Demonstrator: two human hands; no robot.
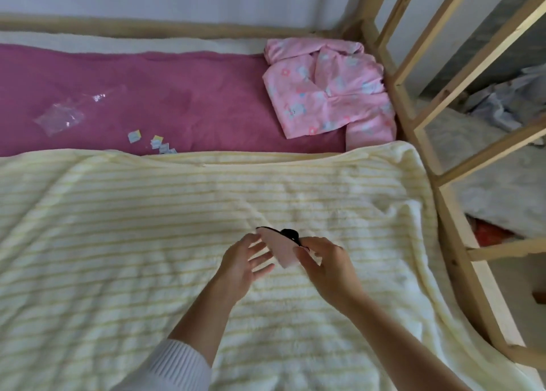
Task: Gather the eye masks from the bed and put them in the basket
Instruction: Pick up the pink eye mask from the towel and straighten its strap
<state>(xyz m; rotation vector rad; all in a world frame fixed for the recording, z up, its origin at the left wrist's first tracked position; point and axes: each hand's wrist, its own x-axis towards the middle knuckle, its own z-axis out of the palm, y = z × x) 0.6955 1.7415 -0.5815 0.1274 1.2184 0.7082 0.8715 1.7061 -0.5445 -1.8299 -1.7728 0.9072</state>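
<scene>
A pale pink eye mask (280,250) with a black edge and black strap hangs just above the cream striped blanket (147,228). My right hand (326,268) pinches its right end between thumb and fingers. My left hand (243,265) is open, fingers spread, touching the mask's left side from below. No basket is in view.
A folded pink flowered pyjama (328,92) lies at the far right of the magenta sheet (177,95). A clear plastic bag (59,119) and several small paper packets (153,144) lie on the sheet at left. The wooden bed frame and ladder (437,160) stand at right.
</scene>
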